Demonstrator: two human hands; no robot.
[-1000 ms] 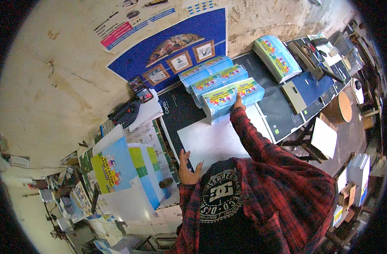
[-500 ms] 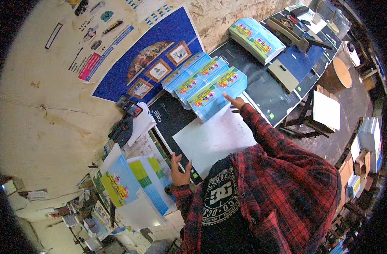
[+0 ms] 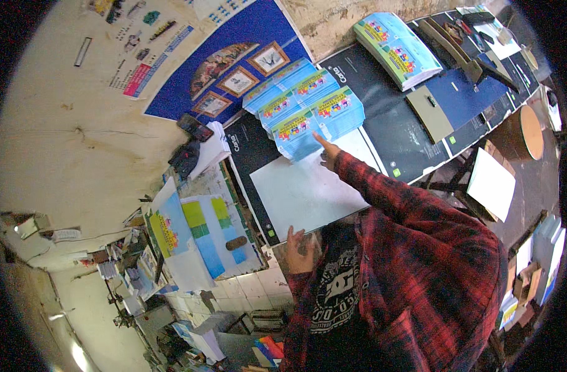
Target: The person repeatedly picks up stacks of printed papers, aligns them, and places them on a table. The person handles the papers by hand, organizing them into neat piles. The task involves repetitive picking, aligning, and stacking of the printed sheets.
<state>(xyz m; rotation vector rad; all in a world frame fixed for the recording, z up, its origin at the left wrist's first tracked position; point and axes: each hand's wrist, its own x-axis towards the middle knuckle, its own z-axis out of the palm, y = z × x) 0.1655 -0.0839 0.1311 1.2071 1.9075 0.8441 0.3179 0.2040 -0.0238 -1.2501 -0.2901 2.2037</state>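
Note:
Overlapping rows of light-blue printed covers [image 3: 333, 105] with yellow and colourful panels lie on the black tabletop against the wall. My right hand [image 3: 327, 154] reaches over the white sheet [image 3: 296, 192], its index finger stretched to the near edge of these covers. Whether the fingertip presses on them or only hovers, I cannot tell. Nothing shows in its grip. Close to my body, just off the table's near corner, my left hand [image 3: 300, 249] is raised with fingers apart and nothing in it.
A thick stack of matching booklets [image 3: 398, 53] stands at the far right. Beyond it are a wooden stand [image 3: 448, 46] and a blue-and-beige board [image 3: 429, 115]. Left are a phone [image 3: 195, 127], white papers [image 3: 212, 152] and printed sheets [image 3: 212, 232]. A stool [image 3: 491, 183] stands right.
My left hand has drawn back from the table edge toward my body. My right fingertip has slid slightly left and nearer along the covers. The whole view has shifted a little.

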